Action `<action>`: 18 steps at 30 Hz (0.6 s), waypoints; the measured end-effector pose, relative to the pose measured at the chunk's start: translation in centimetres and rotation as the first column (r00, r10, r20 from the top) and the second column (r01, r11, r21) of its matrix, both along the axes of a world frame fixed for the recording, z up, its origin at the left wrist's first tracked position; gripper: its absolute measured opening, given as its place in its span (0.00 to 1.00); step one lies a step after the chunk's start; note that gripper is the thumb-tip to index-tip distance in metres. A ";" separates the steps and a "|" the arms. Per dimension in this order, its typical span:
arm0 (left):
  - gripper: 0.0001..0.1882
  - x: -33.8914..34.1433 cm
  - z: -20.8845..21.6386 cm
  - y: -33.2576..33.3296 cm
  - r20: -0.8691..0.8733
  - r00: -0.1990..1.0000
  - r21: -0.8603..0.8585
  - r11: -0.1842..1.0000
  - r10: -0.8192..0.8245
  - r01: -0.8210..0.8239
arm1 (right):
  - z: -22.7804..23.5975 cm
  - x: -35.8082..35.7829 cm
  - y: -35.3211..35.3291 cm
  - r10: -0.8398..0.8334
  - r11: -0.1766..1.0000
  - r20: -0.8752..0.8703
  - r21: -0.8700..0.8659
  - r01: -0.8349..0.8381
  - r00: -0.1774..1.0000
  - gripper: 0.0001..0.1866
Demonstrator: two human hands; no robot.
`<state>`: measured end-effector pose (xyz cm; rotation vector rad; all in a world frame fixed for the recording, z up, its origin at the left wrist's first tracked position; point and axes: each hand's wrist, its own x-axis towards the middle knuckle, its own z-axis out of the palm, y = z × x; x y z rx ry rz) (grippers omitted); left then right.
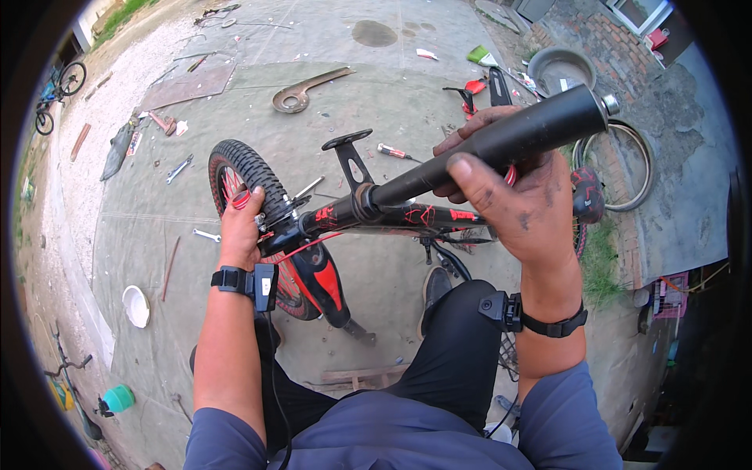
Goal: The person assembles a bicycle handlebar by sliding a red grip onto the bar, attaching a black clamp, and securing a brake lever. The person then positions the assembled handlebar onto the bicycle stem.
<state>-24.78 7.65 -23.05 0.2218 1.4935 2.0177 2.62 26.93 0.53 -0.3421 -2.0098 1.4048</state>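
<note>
My right hand (517, 196) is wrapped round a thick black tube (540, 129) with a silver tip, thumb along its near side. A bit of red shows beneath the fingers. The tube's thinner end meets a dark collar on a small black and red bicycle frame (419, 215). A slotted black bracket (352, 160) stands up from that collar. My left hand (244, 227) is closed by the frame's front end and the knobby wheel (235, 160), pinching a small red ring (241, 200) at the thumb. Its other fingers are mostly hidden. Below lies a red and black fender (323, 282).
A curved rusty metal part (301, 95), a screwdriver (395, 151), wrenches (180, 168) and a white bowl (136, 305) lie on the ground sheet. At right are a grey basin (561, 66), a tire (638, 168) and a brick edge. Another bicycle (59, 94) stands far left.
</note>
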 end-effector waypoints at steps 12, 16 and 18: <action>0.10 0.4 0.6 0.0 0.027 1.000 -0.019 1.000 0.000 0.000 | -3.0 1.1 -1.2 -0.007 0.996 0.070 -0.088 0.013 0.998 0.15; 0.13 0.2 0.2 0.1 -0.025 0.999 -0.041 0.999 0.021 -0.022 | -3.4 1.3 -1.1 -0.037 0.998 0.087 -0.047 0.041 0.995 0.14; 0.13 0.1 0.1 0.1 -0.031 0.999 -0.046 0.999 0.022 -0.024 | -3.6 1.4 -1.4 -0.072 0.990 0.032 -0.116 0.075 0.997 0.13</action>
